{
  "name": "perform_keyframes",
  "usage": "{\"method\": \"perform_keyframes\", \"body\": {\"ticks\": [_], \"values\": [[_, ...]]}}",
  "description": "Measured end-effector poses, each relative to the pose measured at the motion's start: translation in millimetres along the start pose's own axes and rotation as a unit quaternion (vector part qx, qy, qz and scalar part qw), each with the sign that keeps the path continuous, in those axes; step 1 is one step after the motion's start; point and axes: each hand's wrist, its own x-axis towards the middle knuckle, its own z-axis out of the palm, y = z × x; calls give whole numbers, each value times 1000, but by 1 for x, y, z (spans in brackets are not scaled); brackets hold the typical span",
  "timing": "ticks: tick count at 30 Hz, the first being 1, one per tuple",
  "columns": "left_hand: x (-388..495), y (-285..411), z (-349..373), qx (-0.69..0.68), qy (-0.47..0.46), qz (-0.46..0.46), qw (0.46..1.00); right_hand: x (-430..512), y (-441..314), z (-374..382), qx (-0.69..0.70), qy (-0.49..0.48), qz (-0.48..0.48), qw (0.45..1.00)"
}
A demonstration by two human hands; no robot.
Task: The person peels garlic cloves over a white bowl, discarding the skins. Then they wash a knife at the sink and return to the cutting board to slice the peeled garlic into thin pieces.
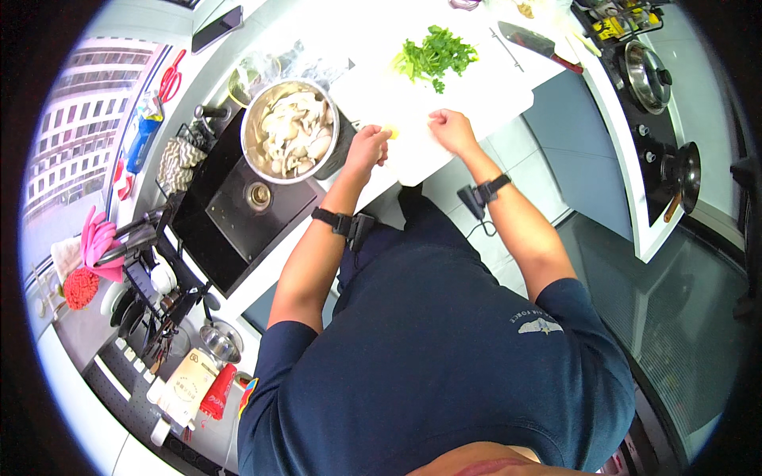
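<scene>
My left hand [368,147] pinches a small yellowish piece of food [390,131] over the near left part of a white cutting board [417,163]. To its right, my right hand [450,128] is above the board with thumb and fingers drawn together; whether something thin is between them cannot be told in the glare. Leafy green herbs [440,55] lie on the board beyond my hands. A metal bowl [245,134] of torn oyster mushrooms [294,134] stands left of my left hand. A cleaver [527,40] with a reddish handle lies at the far right of the board.
A black sink [229,220] lies below the bowl. Red scissors [171,77] and a phone [217,30] are by the window. On the right, a hob [658,172] carries a lidded pan [646,77] and a wok [689,178]. A dish rack [158,297] stands at the left.
</scene>
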Motion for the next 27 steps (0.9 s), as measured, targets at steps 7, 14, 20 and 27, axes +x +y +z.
{"method": "perform_keyframes", "body": {"ticks": [7,14,20,27], "values": [[-24,-12,-16,76,34,11,996,-7,6,-9,-60,107,-48,991],[7,-51,-11,114,52,62,990,-82,25,-40,-94,101,1,991],[65,-39,15,212,104,96,967,-77,13,-51,-1,29,21,999],[83,-11,35,295,221,100,924,-27,18,-94,0,-76,-24,997]]}}
